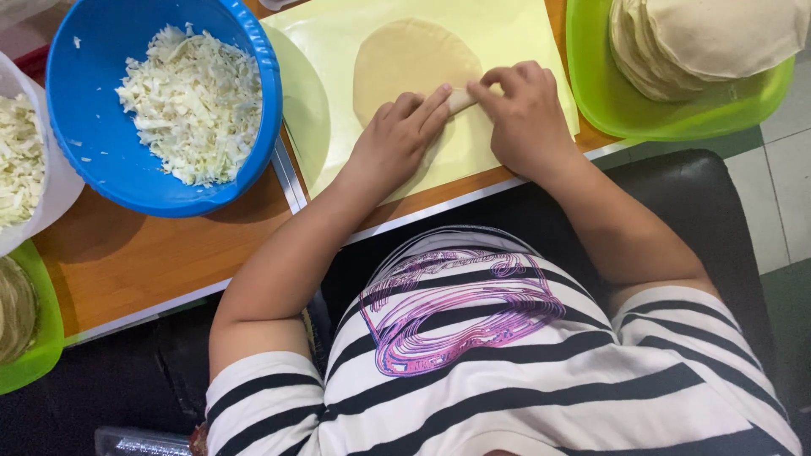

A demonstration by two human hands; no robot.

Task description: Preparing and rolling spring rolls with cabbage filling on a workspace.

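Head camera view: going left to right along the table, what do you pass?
White tub of shredded cabbage → blue bowl of shredded cabbage → yellow sheet with the round wrapper under both hands → green tray of stacked wrappers.

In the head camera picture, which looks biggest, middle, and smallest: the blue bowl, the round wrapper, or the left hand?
1. Blue bowl
2. Round wrapper, partly hidden by the hands
3. Left hand
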